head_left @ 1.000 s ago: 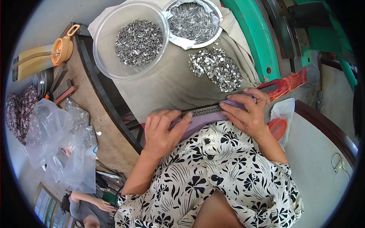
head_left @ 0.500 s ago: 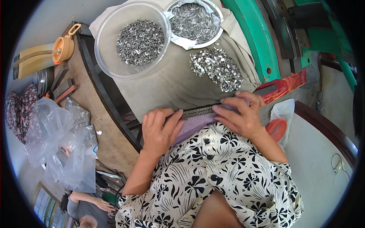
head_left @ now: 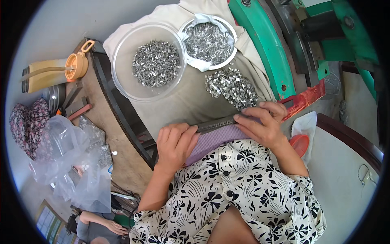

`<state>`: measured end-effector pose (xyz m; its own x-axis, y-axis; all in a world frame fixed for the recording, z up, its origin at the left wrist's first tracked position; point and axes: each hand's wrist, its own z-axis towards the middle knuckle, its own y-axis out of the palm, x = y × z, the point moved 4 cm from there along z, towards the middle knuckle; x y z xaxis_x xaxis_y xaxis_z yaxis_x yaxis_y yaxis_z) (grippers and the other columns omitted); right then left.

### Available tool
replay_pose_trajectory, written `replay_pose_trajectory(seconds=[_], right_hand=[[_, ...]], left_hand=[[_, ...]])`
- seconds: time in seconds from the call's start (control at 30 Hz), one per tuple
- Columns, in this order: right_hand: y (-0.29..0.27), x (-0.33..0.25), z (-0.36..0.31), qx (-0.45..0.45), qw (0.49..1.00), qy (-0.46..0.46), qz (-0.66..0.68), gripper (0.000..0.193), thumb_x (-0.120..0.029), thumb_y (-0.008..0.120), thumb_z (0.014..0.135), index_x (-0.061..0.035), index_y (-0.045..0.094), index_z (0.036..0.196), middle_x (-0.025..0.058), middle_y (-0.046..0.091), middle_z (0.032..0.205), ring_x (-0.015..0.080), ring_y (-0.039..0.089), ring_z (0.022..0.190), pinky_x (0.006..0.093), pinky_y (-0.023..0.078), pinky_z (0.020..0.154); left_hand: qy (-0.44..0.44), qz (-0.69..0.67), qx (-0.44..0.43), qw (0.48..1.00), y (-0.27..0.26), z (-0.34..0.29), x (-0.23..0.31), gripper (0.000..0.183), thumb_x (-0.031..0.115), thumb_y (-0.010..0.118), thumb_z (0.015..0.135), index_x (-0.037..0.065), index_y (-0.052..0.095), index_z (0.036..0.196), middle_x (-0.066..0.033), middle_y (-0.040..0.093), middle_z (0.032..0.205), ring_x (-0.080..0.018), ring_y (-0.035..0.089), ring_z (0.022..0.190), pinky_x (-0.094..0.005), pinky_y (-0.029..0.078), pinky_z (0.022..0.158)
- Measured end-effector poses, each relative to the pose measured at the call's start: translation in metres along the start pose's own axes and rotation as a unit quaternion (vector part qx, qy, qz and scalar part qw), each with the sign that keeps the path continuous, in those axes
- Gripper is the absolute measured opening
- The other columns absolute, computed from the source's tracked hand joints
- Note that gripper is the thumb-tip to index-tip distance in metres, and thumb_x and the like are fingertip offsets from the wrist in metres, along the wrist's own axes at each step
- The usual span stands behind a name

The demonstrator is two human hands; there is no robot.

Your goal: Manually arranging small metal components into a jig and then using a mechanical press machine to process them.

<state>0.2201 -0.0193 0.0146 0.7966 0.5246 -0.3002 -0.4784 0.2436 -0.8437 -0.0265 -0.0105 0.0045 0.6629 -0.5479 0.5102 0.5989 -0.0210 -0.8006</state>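
A long dark strip (head_left: pixel 216 125), with what looks like a row of small metal pieces along it, lies at the near edge of the grey-beige cloth (head_left: pixel 162 110). My left hand (head_left: pixel 174 144) has its fingers bent over the strip's left end. At the right end, my right hand (head_left: pixel 266 127) grips it between thumb and fingers. Purple checked fabric (head_left: pixel 215 142) lies just below the strip, against my patterned shirt. Beyond my right hand is a loose heap of small shiny metal pieces (head_left: pixel 233 87). What my palms cover is hidden.
A clear round tub (head_left: pixel 122 81) of small metal parts and a lined metal bowl (head_left: pixel 231 53) of thin metal pieces stand at the back. Green machinery (head_left: pixel 264 44) rises on the right. Plastic bags (head_left: pixel 91 183) and an orange-lidded bottle (head_left: pixel 76 67) are left. Another person's arm (head_left: pixel 101 221) shows lower left.
The strip appears tilted, showing a wider dark face, and more of the purple fabric shows. Both hands keep their hold at its ends. The whole view has shifted slightly.
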Motion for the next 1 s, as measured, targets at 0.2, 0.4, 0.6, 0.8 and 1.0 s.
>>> replay_pose_trajectory(seconds=[0.2,0.4,0.6,0.8,1.0], right_hand=[[0.011,0.005,0.004,-0.016,0.999,0.042,0.026,0.032,-0.027,0.086,0.066,-0.0233,0.079,0.097,-0.0056,0.067,0.105,0.0253,0.051,0.107,0.0374,0.035,0.095],[0.009,0.006,-0.004,-0.038,0.998,0.046,0.036,0.032,-0.029,0.086,0.065,-0.023,0.079,0.096,-0.0048,0.067,0.104,0.0265,0.051,0.107,0.0382,0.036,0.095],[0.012,0.005,-0.004,-0.064,0.99,0.095,0.078,0.034,-0.026,0.086,0.064,-0.0215,0.078,0.097,-0.0045,0.065,0.104,0.0283,0.05,0.11,0.0415,0.035,0.096],[-0.012,0.019,0.03,-0.06,0.98,0.104,0.156,0.036,-0.022,0.086,0.064,-0.0147,0.078,0.098,0.0004,0.065,0.099,0.0249,0.057,0.098,0.0389,0.04,0.088],[-0.001,0.04,0.096,0.015,0.991,0.096,0.091,0.021,-0.008,0.079,0.077,-0.0078,0.076,0.098,0.007,0.064,0.084,0.0233,0.063,0.077,0.0334,0.049,0.067]], left_hand=[[-0.115,-0.082,-0.046,0.989,0.008,0.006,-0.011,0.035,0.008,0.081,0.07,0.007,0.071,0.103,-0.0063,0.062,0.098,-0.0278,0.058,0.09,-0.039,0.044,0.078],[-0.118,-0.105,-0.051,0.986,0.005,-0.001,-0.01,0.036,0.011,0.082,0.07,0.009,0.072,0.105,-0.0039,0.063,0.099,-0.0255,0.058,0.091,-0.0383,0.042,0.078],[-0.14,-0.104,-0.051,0.983,0.009,-0.009,-0.009,0.035,0.013,0.083,0.071,0.012,0.072,0.104,-0.0037,0.064,0.098,-0.0247,0.058,0.091,-0.038,0.041,0.08],[-0.144,-0.101,-0.052,0.983,0.01,-0.011,-0.009,0.035,0.012,0.083,0.07,0.011,0.072,0.104,-0.004,0.064,0.098,-0.0251,0.058,0.092,-0.0379,0.042,0.081],[-0.141,-0.097,-0.037,0.984,0.01,-0.01,-0.007,0.035,0.011,0.084,0.069,0.01,0.073,0.103,-0.0049,0.064,0.099,-0.0258,0.058,0.094,-0.0378,0.042,0.082]])
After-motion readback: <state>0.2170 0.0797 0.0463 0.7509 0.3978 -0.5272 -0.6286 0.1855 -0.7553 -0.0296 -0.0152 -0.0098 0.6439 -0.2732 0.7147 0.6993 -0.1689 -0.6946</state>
